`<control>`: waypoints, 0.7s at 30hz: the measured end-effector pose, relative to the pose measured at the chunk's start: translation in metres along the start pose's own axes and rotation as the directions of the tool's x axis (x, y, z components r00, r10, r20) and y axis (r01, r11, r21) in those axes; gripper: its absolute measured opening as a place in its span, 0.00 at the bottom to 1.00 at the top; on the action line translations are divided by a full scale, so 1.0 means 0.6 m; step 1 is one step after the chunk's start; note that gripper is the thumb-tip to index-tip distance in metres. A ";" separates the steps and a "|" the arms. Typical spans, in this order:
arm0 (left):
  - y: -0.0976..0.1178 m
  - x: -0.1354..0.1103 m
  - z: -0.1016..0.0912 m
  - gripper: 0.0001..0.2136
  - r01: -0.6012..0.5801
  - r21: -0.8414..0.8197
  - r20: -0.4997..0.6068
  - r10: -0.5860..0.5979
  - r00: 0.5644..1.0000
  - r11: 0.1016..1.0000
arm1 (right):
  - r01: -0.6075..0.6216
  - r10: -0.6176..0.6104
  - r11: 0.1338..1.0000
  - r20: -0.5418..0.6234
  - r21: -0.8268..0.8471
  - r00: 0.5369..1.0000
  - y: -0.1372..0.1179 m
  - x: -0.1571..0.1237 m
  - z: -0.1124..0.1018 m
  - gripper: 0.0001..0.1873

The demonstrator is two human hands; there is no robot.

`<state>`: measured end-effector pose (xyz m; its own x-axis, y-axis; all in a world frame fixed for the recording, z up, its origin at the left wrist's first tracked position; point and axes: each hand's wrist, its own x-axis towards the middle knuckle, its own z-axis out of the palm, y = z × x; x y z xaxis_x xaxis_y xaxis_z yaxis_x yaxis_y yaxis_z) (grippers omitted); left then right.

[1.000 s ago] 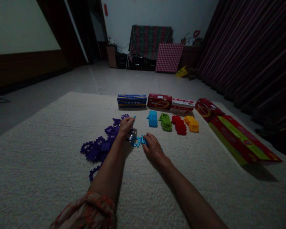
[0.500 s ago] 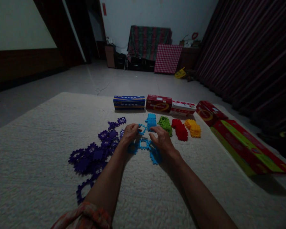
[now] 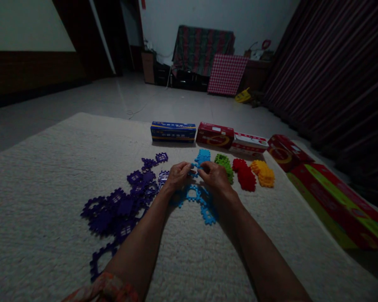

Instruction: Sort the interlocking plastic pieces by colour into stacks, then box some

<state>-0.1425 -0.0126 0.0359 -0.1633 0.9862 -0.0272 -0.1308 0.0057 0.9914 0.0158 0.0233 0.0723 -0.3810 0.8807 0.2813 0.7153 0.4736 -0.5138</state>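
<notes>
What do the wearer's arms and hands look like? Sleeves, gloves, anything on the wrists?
Left hand and right hand: both ungloved, no watch or bracelet visible. Left sleeve: loose, bunched fabric, mottled orange-red and paler tones, at the bottom edge. Right forearm: bare, no sleeve in frame. Too dim to rule out rings.

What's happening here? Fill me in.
A person's left hand and right hand are pinching a light-blue toothed plastic piece between them, over a pale blanket. More light-blue pieces lie just below the hands. Purple pieces are spread loosely to the left; a green stack, red stack and yellow stack sit to the right.
</notes>
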 end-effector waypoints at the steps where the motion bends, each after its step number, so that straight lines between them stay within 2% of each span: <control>1: -0.003 0.001 0.000 0.18 -0.017 0.024 0.014 0.016 1.000 1.000 | 0.003 -0.003 1.000 0.003 -0.018 1.000 0.001 0.000 0.000 0.07; 5: -0.013 0.005 0.001 0.16 -0.077 0.142 -0.011 0.080 0.997 0.987 | 0.028 -0.027 0.994 0.015 -0.104 1.000 0.013 0.000 -0.010 0.08; 8: -0.022 0.012 0.001 0.14 -0.061 0.156 -0.122 0.081 0.989 0.986 | 0.037 -0.036 0.985 0.010 -0.168 0.999 0.025 0.003 -0.025 0.09; 11: -0.027 0.017 -0.004 0.12 -0.031 0.167 -0.255 0.074 0.964 0.985 | 0.038 -0.043 0.972 -0.017 -0.233 0.999 0.034 0.004 -0.035 0.10; 13: -0.026 0.017 -0.010 0.12 -0.022 0.231 -0.315 0.096 0.944 0.973 | 0.043 -0.049 0.963 -0.019 -0.266 0.999 0.037 0.003 -0.035 0.09; 17: -0.016 0.013 -0.022 0.11 -0.032 0.399 -0.344 0.182 0.921 0.916 | 0.073 -0.074 0.959 0.005 -0.273 0.997 0.041 -0.002 -0.031 0.08; 21: -0.011 0.013 -0.031 0.11 -0.011 0.489 -0.334 0.199 0.921 0.872 | 0.097 -0.093 0.978 0.033 -0.185 0.995 0.054 -0.001 -0.032 0.08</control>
<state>-0.1610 -0.0080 0.0268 -0.5035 0.8542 0.1299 0.3664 0.0750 0.9274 0.0505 0.0378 0.0710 -0.4645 0.8328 0.3011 0.7711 0.5476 -0.3249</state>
